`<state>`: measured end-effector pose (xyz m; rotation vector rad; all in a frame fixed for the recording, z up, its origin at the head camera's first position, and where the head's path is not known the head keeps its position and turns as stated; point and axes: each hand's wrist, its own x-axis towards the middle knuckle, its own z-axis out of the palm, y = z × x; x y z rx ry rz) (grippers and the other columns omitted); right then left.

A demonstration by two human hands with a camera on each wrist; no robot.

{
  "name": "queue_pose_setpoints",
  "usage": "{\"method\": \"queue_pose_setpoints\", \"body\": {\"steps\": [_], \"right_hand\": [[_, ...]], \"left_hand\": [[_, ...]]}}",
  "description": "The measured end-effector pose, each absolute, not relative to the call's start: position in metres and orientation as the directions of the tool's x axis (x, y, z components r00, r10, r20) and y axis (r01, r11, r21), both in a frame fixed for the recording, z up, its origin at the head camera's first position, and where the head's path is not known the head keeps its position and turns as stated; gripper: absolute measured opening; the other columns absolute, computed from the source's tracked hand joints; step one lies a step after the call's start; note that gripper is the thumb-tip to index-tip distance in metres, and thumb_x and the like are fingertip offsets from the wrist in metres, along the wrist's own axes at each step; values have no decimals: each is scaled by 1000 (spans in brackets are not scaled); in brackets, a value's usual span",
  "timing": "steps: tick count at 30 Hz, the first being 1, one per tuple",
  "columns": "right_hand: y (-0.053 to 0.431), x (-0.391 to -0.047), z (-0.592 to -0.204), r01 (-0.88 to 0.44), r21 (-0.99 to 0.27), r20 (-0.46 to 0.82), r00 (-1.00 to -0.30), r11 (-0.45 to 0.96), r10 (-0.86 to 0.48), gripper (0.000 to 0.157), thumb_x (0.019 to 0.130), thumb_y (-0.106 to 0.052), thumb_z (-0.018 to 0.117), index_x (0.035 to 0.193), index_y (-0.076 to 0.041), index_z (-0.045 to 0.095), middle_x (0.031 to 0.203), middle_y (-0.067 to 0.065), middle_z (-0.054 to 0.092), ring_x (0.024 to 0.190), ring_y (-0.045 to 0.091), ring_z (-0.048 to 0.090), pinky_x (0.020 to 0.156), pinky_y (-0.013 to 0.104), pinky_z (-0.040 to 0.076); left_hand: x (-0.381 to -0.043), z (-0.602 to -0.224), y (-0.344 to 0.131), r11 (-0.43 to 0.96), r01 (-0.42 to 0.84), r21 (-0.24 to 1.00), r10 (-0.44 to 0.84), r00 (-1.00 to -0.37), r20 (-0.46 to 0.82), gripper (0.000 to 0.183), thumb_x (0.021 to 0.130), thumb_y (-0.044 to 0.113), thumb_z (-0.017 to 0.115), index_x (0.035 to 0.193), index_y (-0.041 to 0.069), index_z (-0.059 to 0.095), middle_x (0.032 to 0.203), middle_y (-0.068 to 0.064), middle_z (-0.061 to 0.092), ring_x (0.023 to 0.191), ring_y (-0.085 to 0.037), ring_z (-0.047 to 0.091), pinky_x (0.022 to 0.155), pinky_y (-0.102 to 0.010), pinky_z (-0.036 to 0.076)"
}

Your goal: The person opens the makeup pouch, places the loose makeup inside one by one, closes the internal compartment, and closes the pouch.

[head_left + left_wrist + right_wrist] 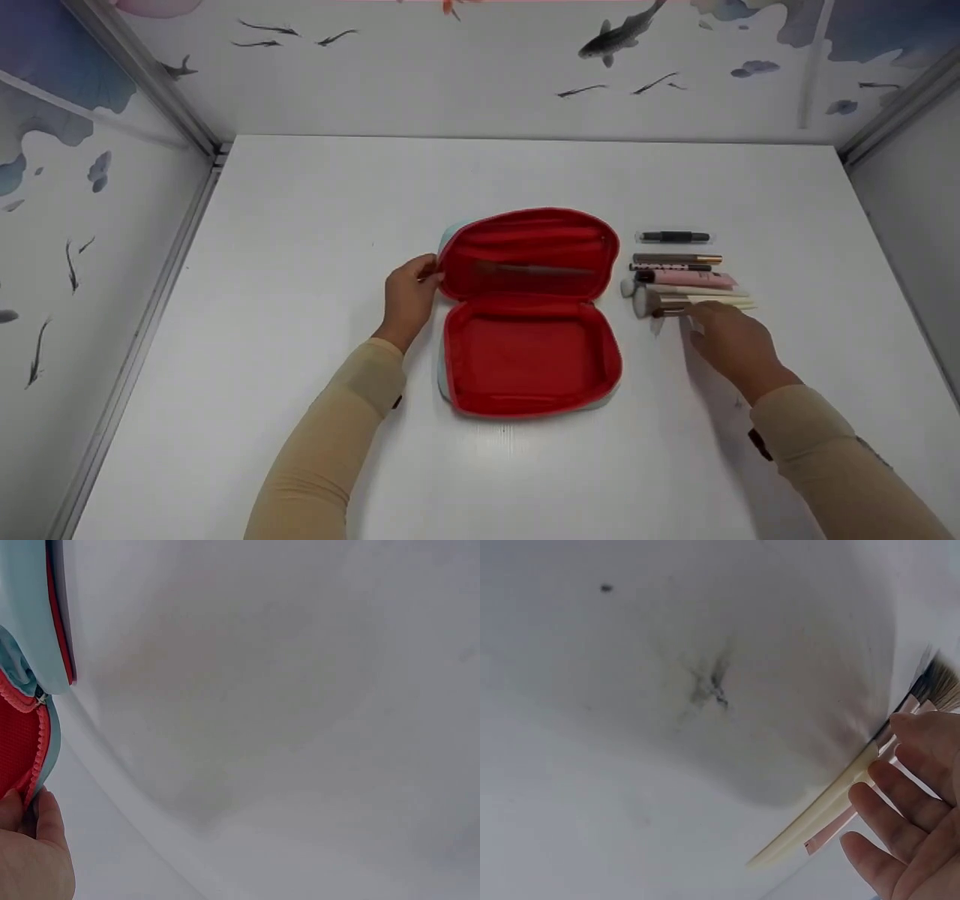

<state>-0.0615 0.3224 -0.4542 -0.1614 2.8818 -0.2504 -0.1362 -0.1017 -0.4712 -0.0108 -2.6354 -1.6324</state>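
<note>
An open zippered cosmetic case [532, 352], red inside and pale blue outside, lies with its lid spread away from me. My left hand [410, 296] pinches the lid's left edge between thumb and fingers; the left wrist view shows the fingertips on the red zipper rim [41, 742]. Inside the lid lies a makeup brush [536, 269]. To the right of the case, my right hand [731, 337] is at a group of makeup brushes [667, 301] with pale handles. Its fingers [889, 814] are loosely extended beside the handles [825, 802] in the right wrist view.
Beyond the brushes lie a pink tube [686, 279], a patterned pen [670, 267], a brown tube with a gold end [677, 259] and a black stick with clear ends [675, 237]. Printed panels border the white table [315, 195] at the back and left.
</note>
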Motion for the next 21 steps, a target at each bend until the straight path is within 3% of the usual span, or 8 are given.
{"method": "queue_pose_setpoints", "body": {"steps": [10,21], "right_hand": [[321,-65,-459,-164,-113,-146,-973,980,-180,31,87,-1,66,118,0,63,116,24,64,103,43,60,83,57,48],[322,-68,-465,-288,-29,-60,-955,957,-289,15,87,0,66,100,6,67,100,22,66,92,38,63,75,51,52]], "left_hand": [[-137,-474,-102,453,37,891,-16,-999,49,23,89,-3,64,111,-3,67,107,-16,69,104,-26,63,88,-35,51],[-137,-473,-102,440,-2,898,-10,-1000,3,25,91,0,63,115,-1,65,111,-14,68,107,-25,62,89,-32,51]]}}
